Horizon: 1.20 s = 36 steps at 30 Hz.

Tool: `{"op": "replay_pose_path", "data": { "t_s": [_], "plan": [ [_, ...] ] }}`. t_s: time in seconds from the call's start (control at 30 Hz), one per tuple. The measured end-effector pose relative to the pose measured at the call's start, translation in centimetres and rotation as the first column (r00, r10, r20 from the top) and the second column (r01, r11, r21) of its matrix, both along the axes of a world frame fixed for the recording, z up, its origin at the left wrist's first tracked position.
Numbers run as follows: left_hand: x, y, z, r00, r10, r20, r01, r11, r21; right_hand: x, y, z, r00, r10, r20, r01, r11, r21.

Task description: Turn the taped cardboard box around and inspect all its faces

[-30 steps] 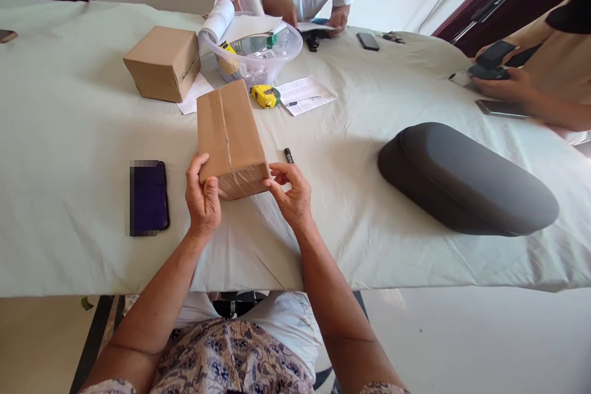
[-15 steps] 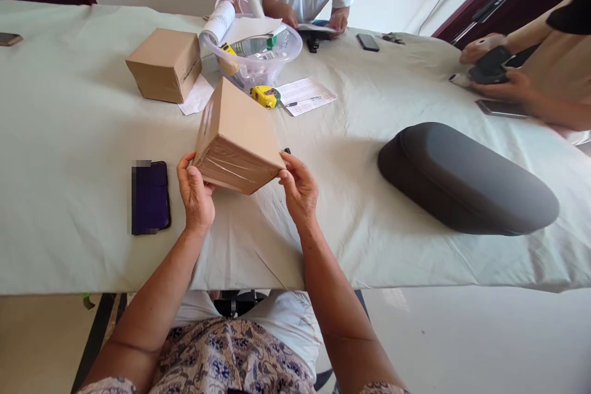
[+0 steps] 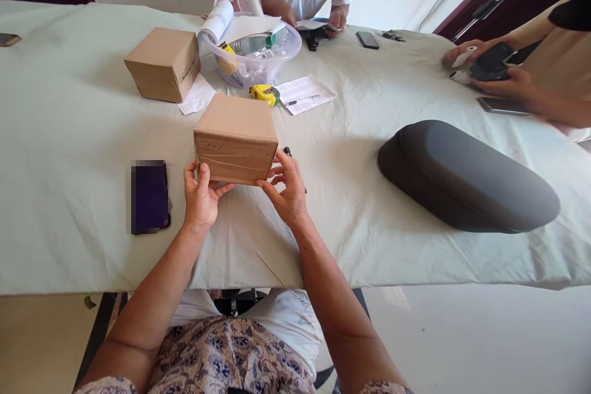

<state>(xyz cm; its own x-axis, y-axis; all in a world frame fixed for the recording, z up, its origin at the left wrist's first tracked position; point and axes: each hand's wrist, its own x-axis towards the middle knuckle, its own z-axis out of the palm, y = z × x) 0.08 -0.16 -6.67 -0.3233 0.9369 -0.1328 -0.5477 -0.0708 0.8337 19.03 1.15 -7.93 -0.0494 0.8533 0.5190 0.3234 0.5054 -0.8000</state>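
Observation:
Between my two hands is a brown cardboard box [image 3: 235, 135] with clear tape across its near side. My left hand [image 3: 201, 197] grips its lower left corner, thumb on the near face and fingers reaching beneath. At the lower right corner, my right hand [image 3: 287, 188] holds the box between thumb and fingers. A dark pen-like item [image 3: 287, 151] lies partly hidden behind that hand. Left of my left hand sits a dark blue phone-like item [image 3: 150, 197], partly pixelated. Just beyond the box are a yellow and green tape measure [image 3: 265, 94] and a printed sheet [image 3: 310, 93] with a pen on it.
Another cardboard box [image 3: 162, 64] stands at the back left, beside a clear plastic basin [image 3: 258, 71] of rolls and bottles. A large dark grey case [image 3: 466, 175] rests on the right of the cloth-covered table [image 3: 69, 148]. Two people are at the far and right edges.
The box has turned and tipped, so its taped side now squarely faces me and its far corner sits lower. My right hand has shifted a little left with it.

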Motion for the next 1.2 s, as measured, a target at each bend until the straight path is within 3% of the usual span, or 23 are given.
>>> {"op": "replay_pose_path", "data": {
  "t_s": [0.3,0.47,0.67,0.83,0.93,1.2],
  "plan": [
    [-0.1,0.0,-0.2,1.0,-0.022,-0.008,0.023,1.0,0.019,0.1,-0.1,0.1,0.989,-0.032,0.144,0.029,0.999,0.02],
    [0.7,-0.5,-0.8,0.975,-0.072,-0.212,0.082,0.996,0.038,-0.2,0.0,-0.7,0.956,-0.203,0.21,0.187,0.978,0.093],
    [1.2,-1.3,-1.3,0.811,-0.008,-0.585,0.036,0.999,0.036,-0.9,-0.1,-1.0,0.9,-0.327,0.288,0.282,0.941,0.186],
    [1.2,-1.5,-0.7,0.698,0.073,-0.712,-0.05,0.997,0.054,-1.1,-0.4,-0.7,0.893,-0.337,0.297,0.298,0.939,0.17],
    [1.2,-1.5,-0.5,0.702,0.083,-0.707,-0.066,0.997,0.051,-1.1,-0.4,-0.8,0.912,-0.321,0.255,0.289,0.945,0.153],
    [0.6,-1.2,-0.7,0.808,0.049,-0.588,-0.014,0.998,0.064,-0.5,-0.1,-0.4,0.979,-0.205,-0.021,0.205,0.979,-0.003]
  ]
}}
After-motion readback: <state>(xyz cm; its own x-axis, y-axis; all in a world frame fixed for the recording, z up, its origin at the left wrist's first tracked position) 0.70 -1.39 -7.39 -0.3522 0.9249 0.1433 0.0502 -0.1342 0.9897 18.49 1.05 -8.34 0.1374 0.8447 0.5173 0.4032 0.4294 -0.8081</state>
